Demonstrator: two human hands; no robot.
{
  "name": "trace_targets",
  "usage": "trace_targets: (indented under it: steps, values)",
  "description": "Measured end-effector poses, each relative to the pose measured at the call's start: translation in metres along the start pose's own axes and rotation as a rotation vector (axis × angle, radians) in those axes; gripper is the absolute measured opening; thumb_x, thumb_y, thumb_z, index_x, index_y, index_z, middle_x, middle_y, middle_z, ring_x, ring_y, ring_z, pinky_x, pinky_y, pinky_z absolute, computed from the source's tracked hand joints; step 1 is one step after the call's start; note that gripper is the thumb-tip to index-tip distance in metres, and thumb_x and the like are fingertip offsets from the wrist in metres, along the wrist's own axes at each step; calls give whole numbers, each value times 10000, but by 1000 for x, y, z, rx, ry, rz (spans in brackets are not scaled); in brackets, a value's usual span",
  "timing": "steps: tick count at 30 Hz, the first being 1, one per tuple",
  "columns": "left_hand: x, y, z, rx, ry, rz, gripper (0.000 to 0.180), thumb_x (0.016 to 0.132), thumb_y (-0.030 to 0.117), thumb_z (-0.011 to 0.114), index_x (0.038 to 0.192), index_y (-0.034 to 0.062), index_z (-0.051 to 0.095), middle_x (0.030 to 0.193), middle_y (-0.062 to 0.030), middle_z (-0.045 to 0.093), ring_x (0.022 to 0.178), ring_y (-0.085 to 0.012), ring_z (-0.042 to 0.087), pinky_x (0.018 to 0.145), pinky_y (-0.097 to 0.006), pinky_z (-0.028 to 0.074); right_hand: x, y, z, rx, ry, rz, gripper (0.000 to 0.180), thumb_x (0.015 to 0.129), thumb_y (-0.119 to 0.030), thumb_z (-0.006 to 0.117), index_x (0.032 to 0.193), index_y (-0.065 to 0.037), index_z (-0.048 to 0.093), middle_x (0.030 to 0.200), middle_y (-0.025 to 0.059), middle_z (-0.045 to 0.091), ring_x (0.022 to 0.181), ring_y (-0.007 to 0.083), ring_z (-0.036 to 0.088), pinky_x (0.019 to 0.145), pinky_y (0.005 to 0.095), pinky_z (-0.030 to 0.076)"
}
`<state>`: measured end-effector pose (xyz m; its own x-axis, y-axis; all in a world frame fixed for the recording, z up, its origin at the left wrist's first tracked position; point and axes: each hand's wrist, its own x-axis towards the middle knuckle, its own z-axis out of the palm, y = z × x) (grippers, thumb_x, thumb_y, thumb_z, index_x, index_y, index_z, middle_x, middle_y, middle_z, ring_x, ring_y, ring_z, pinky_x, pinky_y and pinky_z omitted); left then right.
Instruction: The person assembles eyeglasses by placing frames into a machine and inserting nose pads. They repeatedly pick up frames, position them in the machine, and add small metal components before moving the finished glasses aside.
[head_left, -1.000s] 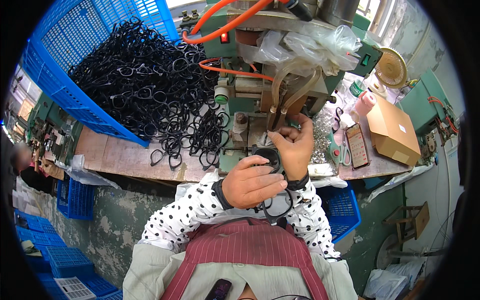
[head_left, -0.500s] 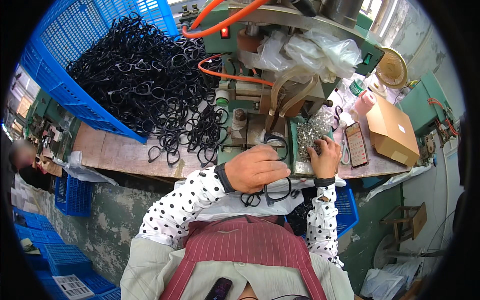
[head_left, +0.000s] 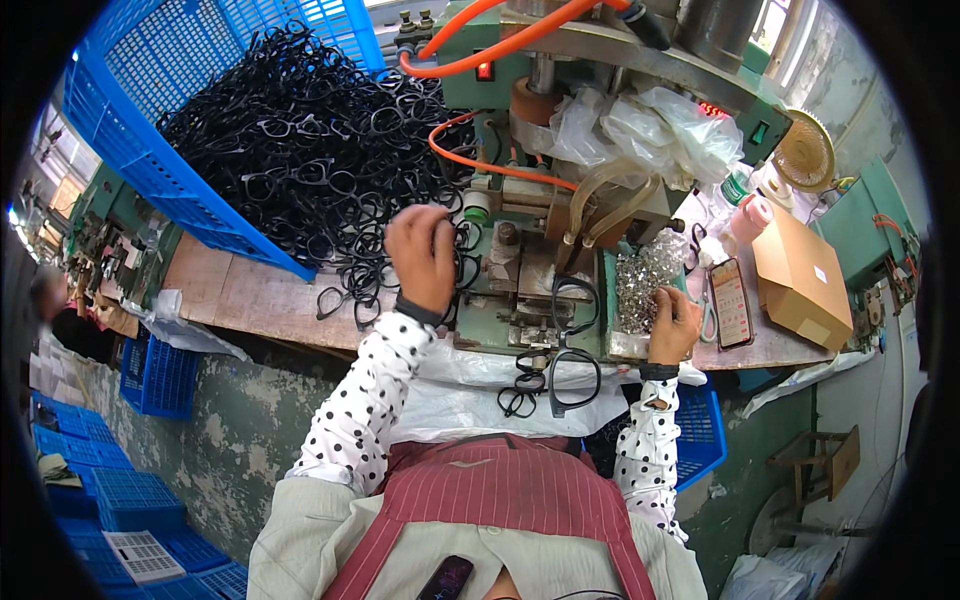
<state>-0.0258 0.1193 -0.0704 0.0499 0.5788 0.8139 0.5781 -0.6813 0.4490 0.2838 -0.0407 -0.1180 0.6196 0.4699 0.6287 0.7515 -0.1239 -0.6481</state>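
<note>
Head view: blue crate [head_left: 120, 150] holds black eyeglass frames [head_left: 300, 150].

left hand [head_left: 422, 256] raised, right hand [head_left: 675, 322] curled

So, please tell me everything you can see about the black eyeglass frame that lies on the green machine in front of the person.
The black eyeglass frame looks like glossy plastic: two rounded rims joined by a bridge, with no lenses visible. It lies flat, lengthwise away from the person, one rim on the green machine bed, the other overhanging white plastic sheeting. No hand touches it: the right hand rests beside it at the pile of small metal parts, and the left hand is at the frame heap.
</note>
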Motion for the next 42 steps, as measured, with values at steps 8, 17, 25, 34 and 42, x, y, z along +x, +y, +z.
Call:
trace_targets:
  steps: [8,17,25,34,42]
  values:
    - [-27,-54,23,541,-401,-398,273,893,426,603,1058,215,659,1049,-55,591,1060,-319,519,847,-507,403,1,22,10,39,-17,242,157,866,-241,695,864,-85,709,801,70,671,791,239,588,755,369,445]
    - [-14,-55,-29,108,-64,-180,149,881,126,642,985,41,577,1006,-144,511,958,-301,508,853,-389,420,5,9,2,-122,-50,99,96,863,-194,676,923,-142,729,836,78,686,803,265,608,743,397,462]
    - [-39,-36,-57,-538,42,-518,250,973,159,550,1191,40,529,824,4,622,701,-35,501,634,-187,415,10,18,8,71,-19,227,102,841,-169,704,923,-117,739,859,91,708,771,236,650,691,347,501]
    - [-48,-49,-23,222,-430,-344,235,939,293,561,975,79,653,940,-120,649,840,-353,625,695,-420,499,9,11,1,-139,-25,13,71,836,-106,671,904,-113,690,875,67,680,867,287,560,788,375,443]
    - [-3,31,-61,-234,-98,-304,217,974,210,565,1018,11,640,816,-76,654,703,-167,602,655,-278,468,7,-53,10,359,-139,179,127,793,-19,697,916,-23,729,845,100,717,780,150,664,729,270,511]
